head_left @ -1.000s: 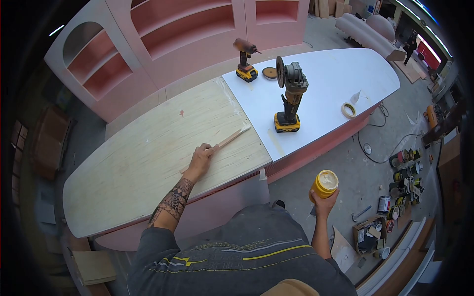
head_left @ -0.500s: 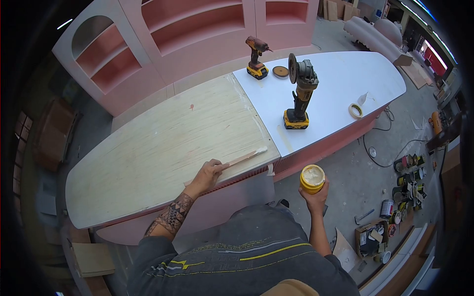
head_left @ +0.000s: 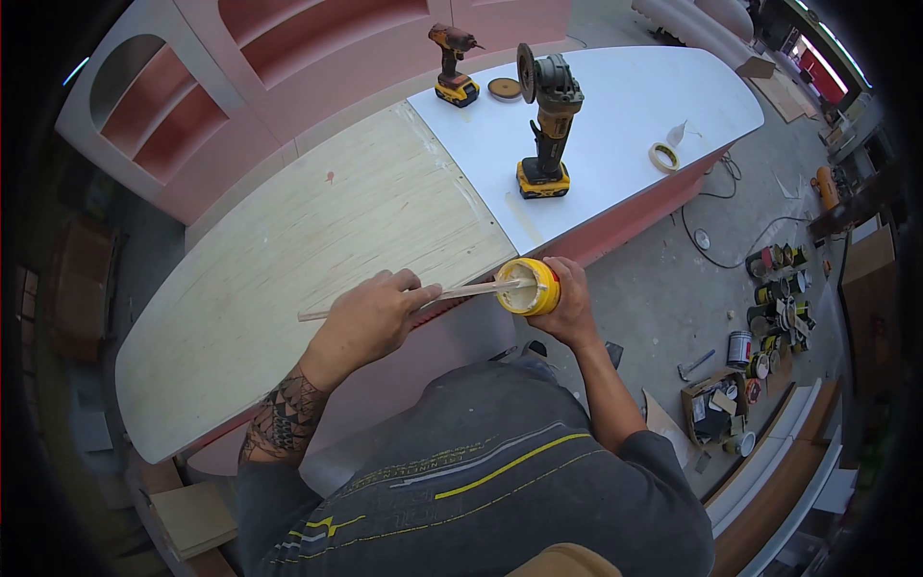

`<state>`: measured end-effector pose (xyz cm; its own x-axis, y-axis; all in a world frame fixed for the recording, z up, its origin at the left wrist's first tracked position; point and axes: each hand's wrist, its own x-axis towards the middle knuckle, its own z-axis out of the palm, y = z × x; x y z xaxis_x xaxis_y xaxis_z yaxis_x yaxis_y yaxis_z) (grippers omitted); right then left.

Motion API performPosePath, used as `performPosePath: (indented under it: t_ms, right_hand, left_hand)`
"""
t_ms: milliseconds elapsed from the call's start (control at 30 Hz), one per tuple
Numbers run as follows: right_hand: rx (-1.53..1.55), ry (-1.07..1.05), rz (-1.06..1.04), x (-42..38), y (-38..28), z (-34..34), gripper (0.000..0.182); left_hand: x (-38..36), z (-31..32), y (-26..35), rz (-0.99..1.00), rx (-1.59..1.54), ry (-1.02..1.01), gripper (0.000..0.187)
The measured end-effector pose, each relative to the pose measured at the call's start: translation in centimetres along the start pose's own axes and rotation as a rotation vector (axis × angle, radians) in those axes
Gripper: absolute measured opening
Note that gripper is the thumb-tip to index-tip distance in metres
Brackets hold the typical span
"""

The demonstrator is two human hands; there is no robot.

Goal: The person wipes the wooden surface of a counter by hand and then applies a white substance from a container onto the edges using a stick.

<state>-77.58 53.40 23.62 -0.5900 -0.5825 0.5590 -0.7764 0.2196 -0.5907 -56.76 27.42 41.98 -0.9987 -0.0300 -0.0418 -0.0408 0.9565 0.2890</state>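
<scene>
My left hand [head_left: 370, 317] is closed around a thin wooden stick [head_left: 461, 291], whose right end dips into a yellow jar [head_left: 545, 287] of off-white paste. The other end of the stick points left over the bare plywood top [head_left: 385, 212]. Wrapped round the jar from the right is my right hand [head_left: 572, 303]; the jar is tilted with its mouth toward the stick. Both hands are near the front edge of the counter, close to the seam between the plywood and the white panel [head_left: 615, 106].
On the white panel stand an angle grinder [head_left: 550, 125] and a drill [head_left: 452, 65], with a round disc [head_left: 504, 89] and a tape roll [head_left: 663, 157]. Pink shelving [head_left: 260, 115] rises behind. Cans [head_left: 769, 308], a hammer [head_left: 696, 363] and a cardboard box [head_left: 713, 409] lie on the floor at right.
The stick's tip has left the plywood surface and is now inside the jar. My right hand has brought the jar left and up, toward my left hand. The view has shifted.
</scene>
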Motion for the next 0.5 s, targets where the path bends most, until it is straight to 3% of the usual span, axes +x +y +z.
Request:
performPosePath:
  t_ms: [167, 267, 367, 433, 500]
  right_hand:
    - [-0.026, -0.037, -0.036, 0.3, 0.1, 0.6, 0.090]
    - [0.019, -0.014, 0.010, -0.3, 0.7, 0.5, 0.090]
    - [0.076, 0.030, 0.143, -1.0, 1.7, 0.5, 0.091]
    - [0.172, 0.101, 0.317, -1.6, 2.5, 0.5, 0.087]
    - [0.163, 0.123, 0.365, -2.2, 3.4, 0.0, 0.087]
  left_hand:
    - [0.8, 0.5, 0.5, 0.031, 0.027, -0.090, 0.030]
    - [0.3, 0.0, -2.1, -0.017, -0.139, -0.118, 0.028]
    - [-0.4, 1.0, -6.2, 0.070, -0.363, -0.008, 0.030]
    - [-1.2, 0.1, -6.3, -0.353, -0.623, -0.096, 0.033]
    - [-1.4, 0.8, -7.4, -0.398, -0.654, -0.062, 0.036]
